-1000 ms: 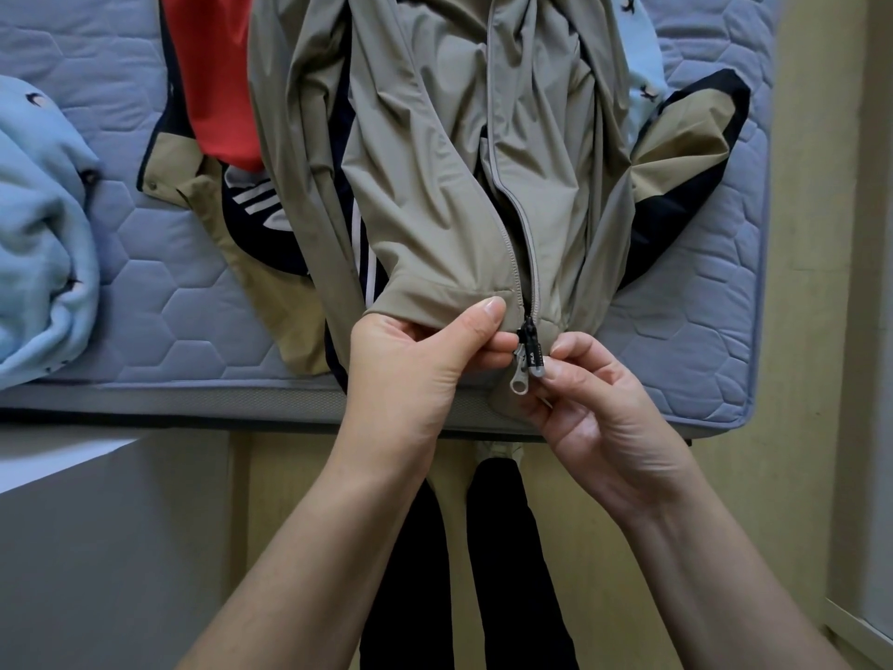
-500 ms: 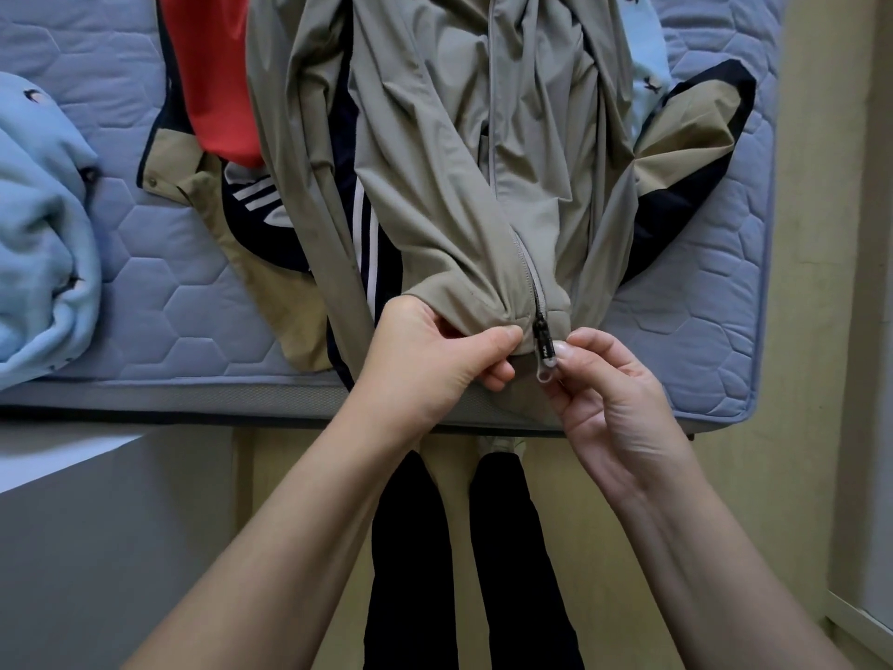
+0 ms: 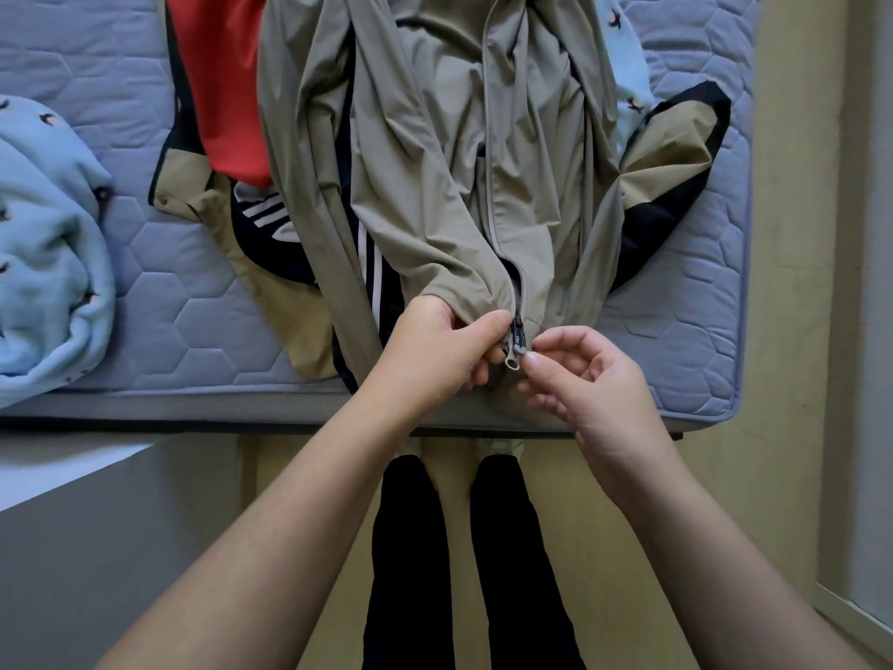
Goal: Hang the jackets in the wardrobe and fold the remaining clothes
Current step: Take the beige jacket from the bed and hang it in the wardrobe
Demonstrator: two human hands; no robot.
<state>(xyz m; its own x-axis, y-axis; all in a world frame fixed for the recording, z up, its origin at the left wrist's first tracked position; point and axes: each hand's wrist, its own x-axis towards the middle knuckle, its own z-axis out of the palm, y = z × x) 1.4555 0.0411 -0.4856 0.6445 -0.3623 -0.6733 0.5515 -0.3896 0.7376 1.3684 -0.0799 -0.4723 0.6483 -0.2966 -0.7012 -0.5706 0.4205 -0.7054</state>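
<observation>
From the head camera, a beige jacket (image 3: pixel 425 186) lies over other clothes on the bed (image 3: pixel 145 263), its hem at the near edge. The left hand (image 3: pixel 435 345) pinches the hem beside the zipper pull (image 3: pixel 514 353). The right hand (image 3: pixel 580 374) pinches that pull with curled fingers. A blue garment (image 3: pixel 48 253) lies far left.

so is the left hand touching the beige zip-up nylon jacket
Touching. The head view shows the left hand gripping the bottom hem of the beige zip-up jacket beside its zipper, thumb flat on the fabric, while the right hand pinches the grey zipper pull.
</observation>
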